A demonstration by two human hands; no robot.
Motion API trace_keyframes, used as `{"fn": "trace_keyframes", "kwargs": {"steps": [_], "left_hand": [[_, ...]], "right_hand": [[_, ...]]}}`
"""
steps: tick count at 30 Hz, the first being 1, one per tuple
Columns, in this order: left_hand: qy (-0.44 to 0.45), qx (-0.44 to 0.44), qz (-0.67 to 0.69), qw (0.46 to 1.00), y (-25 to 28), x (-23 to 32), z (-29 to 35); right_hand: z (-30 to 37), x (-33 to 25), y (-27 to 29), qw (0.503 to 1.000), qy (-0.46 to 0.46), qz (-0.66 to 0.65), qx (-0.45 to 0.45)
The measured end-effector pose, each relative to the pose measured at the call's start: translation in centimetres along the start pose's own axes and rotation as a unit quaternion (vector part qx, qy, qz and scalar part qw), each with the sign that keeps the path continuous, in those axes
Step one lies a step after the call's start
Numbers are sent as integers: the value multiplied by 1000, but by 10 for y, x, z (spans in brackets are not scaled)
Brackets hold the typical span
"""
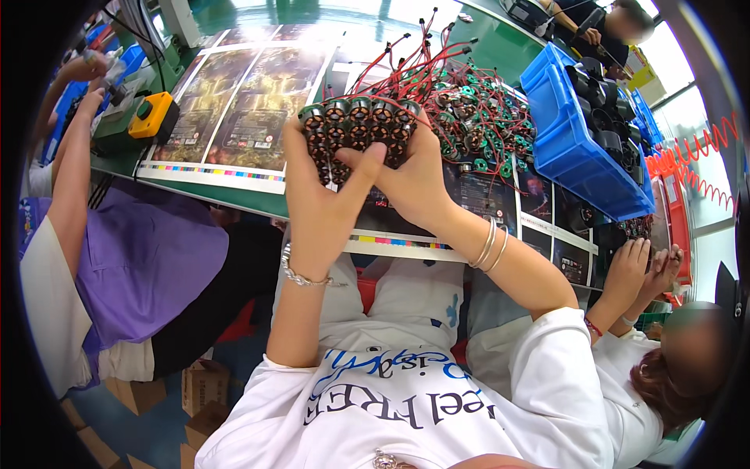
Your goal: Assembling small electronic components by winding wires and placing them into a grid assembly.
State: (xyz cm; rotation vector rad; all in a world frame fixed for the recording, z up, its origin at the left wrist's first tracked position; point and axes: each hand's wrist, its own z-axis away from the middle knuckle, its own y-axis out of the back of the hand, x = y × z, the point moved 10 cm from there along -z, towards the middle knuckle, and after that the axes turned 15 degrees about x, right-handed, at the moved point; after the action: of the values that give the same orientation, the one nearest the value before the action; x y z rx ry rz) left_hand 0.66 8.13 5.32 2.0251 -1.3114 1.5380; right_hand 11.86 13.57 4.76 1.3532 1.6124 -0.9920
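Between my two hands is a tight cluster of small round motor stators (355,117) with copper-coloured windings, dark rims and green edges. Red and black wires with dark plugs rise from its far side. My left hand (322,199) clasps the cluster from the left, fingers mostly hidden behind it. From the right, my right hand (416,178) grips it too, the two thumbs meeting at its near side. Just right of the cluster lies a loose heap of green-edged wired parts (488,117).
Printed sheets (258,102) cover parts of the green table (492,27). A blue bin (551,125) of black cylindrical parts stands right. A yellow box with a button (152,116) stands left. People work at left, right and far side; coiled red hoses (699,144) hang right.
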Motion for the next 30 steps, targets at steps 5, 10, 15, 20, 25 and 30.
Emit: {"fn": "trace_keyframes", "kwargs": {"steps": [5, 10, 15, 20, 25, 30], "left_hand": [[6, -52, -45, 998, -6, -14, -9], [-24, -56, -90, 994, -8, -14, -7], [-13, -44, -80, 996, -5, -13, -10], [35, -49, -61, 996, -3, -19, -13], [-4, -24, -72, 997, -2, -14, -12], [-96, -6, -131, 987, -3, 1, -9]], "right_hand": [[-4, 9, 2, 1000, 2, -17, 9], [-5, 13, 3, 999, 34, -9, 11], [0, 13, -1, 999, 52, 2, -8], [3, 10, -1, 999, 45, 10, -15], [4, 11, -2, 998, 47, 32, -26], [5, 10, -1, 996, 72, 53, -18]]}}
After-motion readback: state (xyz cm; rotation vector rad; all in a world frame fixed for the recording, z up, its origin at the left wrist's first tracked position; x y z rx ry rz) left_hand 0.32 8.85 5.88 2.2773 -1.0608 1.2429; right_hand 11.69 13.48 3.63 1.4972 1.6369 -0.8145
